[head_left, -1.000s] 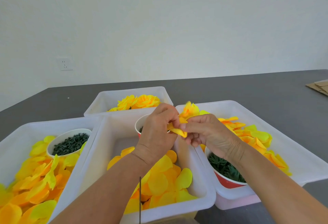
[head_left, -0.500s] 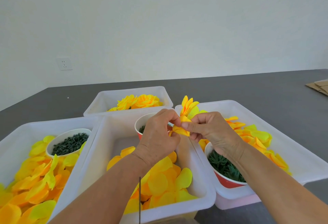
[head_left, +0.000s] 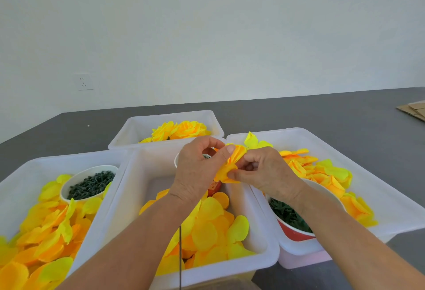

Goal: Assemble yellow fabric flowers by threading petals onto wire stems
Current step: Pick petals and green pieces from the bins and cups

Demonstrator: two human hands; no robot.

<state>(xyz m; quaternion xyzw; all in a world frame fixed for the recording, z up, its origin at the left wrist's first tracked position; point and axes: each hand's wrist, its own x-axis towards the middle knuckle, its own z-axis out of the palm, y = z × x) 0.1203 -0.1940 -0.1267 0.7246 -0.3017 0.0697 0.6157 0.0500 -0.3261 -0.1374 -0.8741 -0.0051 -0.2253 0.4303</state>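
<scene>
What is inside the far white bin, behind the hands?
The far white bin holds finished yellow flowers, piled toward its right side. Its front wall hides their stems and the bin floor, so any stems or other contents cannot be seen.

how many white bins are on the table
4: far bin holding finished flowers, left bin and middle bin with loose petals, right bin with petals and a cup. More may sit outside the view.

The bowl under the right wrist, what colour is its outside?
Red outside, white rim, on the bowl; the head view shows it.
</scene>
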